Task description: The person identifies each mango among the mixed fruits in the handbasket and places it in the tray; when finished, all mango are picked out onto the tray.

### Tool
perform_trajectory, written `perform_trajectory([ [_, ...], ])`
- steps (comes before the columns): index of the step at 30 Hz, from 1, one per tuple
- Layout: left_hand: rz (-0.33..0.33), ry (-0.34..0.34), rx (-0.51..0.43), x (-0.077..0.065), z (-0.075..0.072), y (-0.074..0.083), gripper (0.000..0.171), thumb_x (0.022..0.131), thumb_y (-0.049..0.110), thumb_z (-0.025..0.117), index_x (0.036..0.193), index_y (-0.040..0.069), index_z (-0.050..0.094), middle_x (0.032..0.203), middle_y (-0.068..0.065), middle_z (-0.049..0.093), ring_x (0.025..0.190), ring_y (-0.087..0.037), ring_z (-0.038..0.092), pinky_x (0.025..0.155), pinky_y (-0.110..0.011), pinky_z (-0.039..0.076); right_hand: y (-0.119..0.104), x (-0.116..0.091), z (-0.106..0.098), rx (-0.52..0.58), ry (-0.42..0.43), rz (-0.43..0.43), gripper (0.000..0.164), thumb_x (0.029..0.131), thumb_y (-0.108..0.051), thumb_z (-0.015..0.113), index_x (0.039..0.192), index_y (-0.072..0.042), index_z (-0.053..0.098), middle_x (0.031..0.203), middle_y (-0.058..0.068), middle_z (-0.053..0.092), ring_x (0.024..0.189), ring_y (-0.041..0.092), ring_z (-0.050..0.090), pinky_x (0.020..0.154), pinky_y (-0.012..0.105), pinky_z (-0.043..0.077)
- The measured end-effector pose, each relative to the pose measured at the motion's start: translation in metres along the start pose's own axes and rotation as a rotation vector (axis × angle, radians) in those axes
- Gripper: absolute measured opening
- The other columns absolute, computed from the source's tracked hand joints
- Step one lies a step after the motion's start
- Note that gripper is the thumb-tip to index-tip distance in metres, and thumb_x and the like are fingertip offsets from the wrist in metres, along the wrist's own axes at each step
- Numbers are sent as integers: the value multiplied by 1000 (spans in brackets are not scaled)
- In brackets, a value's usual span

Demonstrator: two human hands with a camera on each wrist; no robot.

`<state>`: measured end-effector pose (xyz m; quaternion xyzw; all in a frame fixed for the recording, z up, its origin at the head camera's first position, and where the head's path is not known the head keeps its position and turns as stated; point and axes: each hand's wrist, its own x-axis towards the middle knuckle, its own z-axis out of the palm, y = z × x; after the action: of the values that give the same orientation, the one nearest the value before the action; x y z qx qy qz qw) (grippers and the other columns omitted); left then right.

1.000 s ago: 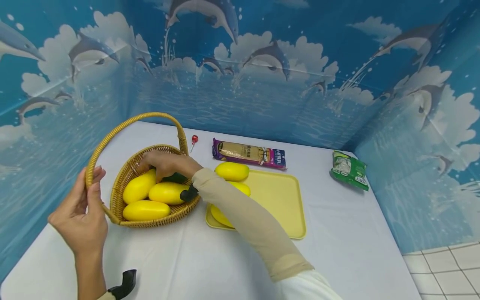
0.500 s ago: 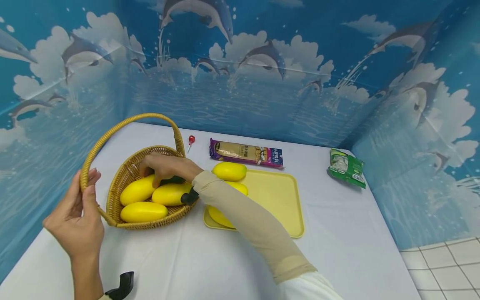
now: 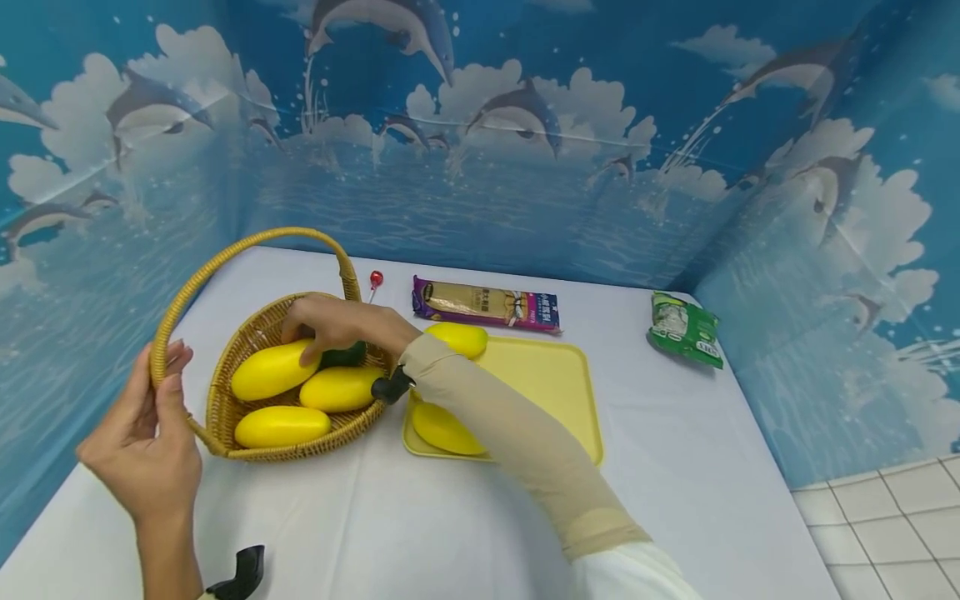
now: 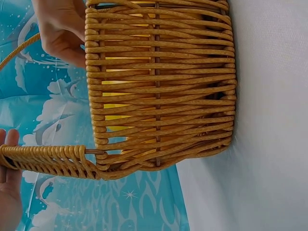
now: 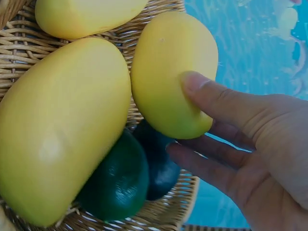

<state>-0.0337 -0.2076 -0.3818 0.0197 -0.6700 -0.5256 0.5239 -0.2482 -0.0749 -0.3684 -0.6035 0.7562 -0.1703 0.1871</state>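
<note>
Yellow mango (image 5: 173, 62) sits between the right fingers (image 5: 207, 166) and thumb (image 5: 216, 98).

A red, round lollipop on a thin white stick (image 3: 377, 279) lay near the back of the white-covered bench (image 3: 675, 467). Just right of it sat a long, flat, purple-and-gold plastic packet with printed characters (image 3: 486, 304). Well apart, toward the right edge, rested a crinkled green plastic bag with white lettering (image 3: 684, 329). A blue sheet printed with leaping dolphins and white clouds (image 3: 465, 200) hung behind; white square tiles (image 3: 885, 525) showed at lower right.
</note>
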Motion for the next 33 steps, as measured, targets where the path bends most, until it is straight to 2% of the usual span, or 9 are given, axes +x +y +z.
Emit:
perform_trajectory([
  [8, -7, 10, -27, 1, 0, -1, 36, 100, -10, 69, 133, 2, 73, 124, -25, 76, 114, -14, 77, 97, -19, 59, -11, -25, -15, 42, 0, -22, 38, 100, -14, 78, 135, 0, 72, 135, 13, 73, 122, 19, 67, 106, 20, 53],
  [11, -6, 17, -59, 1, 1, -2, 35, 99, -10, 70, 133, 0, 73, 124, -25, 76, 113, -15, 78, 96, -19, 60, -13, -41, -22, 71, 12, -26, 41, 100, -13, 78, 137, 1, 71, 139, 14, 72, 126, 19, 67, 109, 19, 51],
  [18, 0, 12, -54, 1, 1, -1, 35, 100, -11, 69, 133, 0, 73, 124, -26, 76, 113, -15, 78, 97, -19, 60, -16, -87, -36, 181, 47, -22, 44, 101, -11, 76, 143, 3, 67, 145, 15, 69, 132, 17, 65, 108, 18, 54],
  [26, -3, 25, -57, 0, 1, -1, 34, 99, -10, 70, 132, -1, 73, 124, -26, 76, 113, -15, 78, 97, -19, 59, -12, -143, -34, 264, 120, 56, 44, 103, -12, 74, 145, 0, 67, 143, 13, 70, 124, 17, 71, 101, 22, 60],
  [33, -4, 17, -51, 1, 0, -4, 34, 99, -9, 70, 132, -1, 73, 124, -27, 75, 113, -15, 78, 97, -19, 59, -7, -189, -25, 290, 210, 70, 45, 103, -10, 74, 145, 2, 65, 139, 15, 71, 123, 20, 71, 102, 27, 62],
])
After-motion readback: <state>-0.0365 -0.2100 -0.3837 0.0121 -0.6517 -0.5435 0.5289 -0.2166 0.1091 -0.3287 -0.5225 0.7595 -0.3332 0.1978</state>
